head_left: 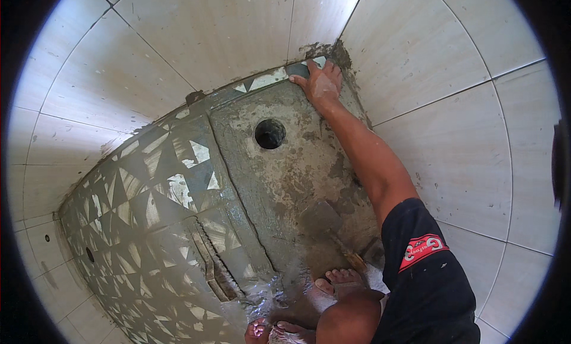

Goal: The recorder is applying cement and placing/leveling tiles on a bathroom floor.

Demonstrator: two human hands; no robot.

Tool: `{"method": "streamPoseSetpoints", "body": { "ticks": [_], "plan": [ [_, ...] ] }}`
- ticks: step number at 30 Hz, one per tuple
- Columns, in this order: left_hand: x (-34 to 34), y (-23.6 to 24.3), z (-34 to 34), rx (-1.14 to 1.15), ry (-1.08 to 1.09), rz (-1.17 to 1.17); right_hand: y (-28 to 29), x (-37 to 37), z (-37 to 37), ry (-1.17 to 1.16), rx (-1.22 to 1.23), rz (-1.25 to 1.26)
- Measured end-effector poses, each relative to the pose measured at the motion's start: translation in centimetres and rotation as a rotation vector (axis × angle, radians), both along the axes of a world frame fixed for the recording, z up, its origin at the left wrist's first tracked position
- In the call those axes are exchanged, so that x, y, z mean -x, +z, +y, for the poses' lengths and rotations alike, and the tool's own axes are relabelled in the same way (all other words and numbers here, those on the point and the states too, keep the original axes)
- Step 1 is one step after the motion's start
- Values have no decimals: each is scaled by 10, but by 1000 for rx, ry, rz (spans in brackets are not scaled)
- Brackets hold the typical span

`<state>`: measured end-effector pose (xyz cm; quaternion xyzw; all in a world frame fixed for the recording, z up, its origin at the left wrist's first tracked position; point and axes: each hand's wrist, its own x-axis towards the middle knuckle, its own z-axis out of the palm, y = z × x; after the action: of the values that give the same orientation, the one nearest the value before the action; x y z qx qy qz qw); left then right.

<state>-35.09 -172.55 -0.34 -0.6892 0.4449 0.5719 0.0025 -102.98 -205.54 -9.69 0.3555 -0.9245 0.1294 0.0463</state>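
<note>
My right hand point(322, 85) reaches into the far corner, its fingers apart and pressed down on the end of a narrow strip of patterned floor tile point(269, 79). That strip runs along the foot of the far wall and shows dark and pale triangles. Just nearer than the strip lies bare grey cement floor point(297, 171) with a round drain hole point(270, 134) in it. My left hand is out of view.
Wet, mortar-smeared patterned tiles point(154, 207) cover the floor at left. A notched trowel point(213, 264) lies on them. Near my feet point(342, 281) rests a mortar-coated trowel point(321, 217) with a wooden handle. Pale wall tiles point(440, 124) rise around the corner.
</note>
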Motion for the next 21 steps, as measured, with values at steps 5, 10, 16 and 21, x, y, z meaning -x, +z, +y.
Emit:
{"method": "streamPoseSetpoints", "body": {
  "ticks": [5, 10, 16, 21],
  "plan": [
    [4, 10, -11, -71, -144, 17, 4, 0, -3, 11, -64, 15],
    [-7, 1, -6, 55, -349, -133, 8, 6, 1, 16, -123, 19],
    [18, 24, -17, -40, -157, -2, 11, 5, -1, 45, -106, -12],
    [21, 27, -21, -4, -156, -9, 13, 5, 2, 33, -65, -17]
  ]
}}
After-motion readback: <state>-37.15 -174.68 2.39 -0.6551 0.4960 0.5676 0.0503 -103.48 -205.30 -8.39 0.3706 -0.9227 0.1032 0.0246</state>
